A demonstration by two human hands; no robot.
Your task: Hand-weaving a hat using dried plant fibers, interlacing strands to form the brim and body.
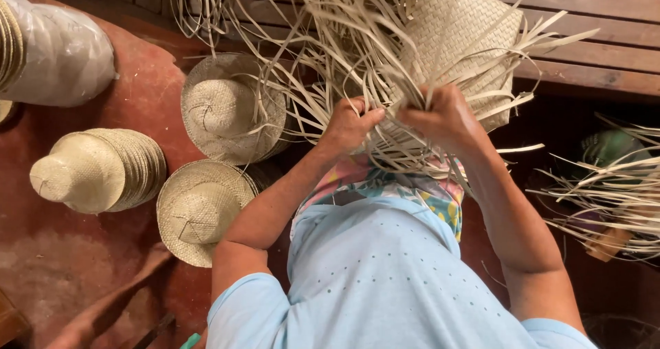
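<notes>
Two bare hands grip a half-woven straw mat (462, 26) over the person's lap: the left hand (347, 126) pinches a few loose strips (344, 53) between curled fingers, while the right hand (440, 115) is clenched around a bunch of them. The mat's woven panel points away from the body toward a slatted wooden platform (591, 47), its unwoven ends fanning out. Finished straw hats (227, 105) lie stacked on the worn red floor (82, 253) at left, beside a plastic-wrapped bundle (62, 53). More strips (605, 198) lie at right.
</notes>
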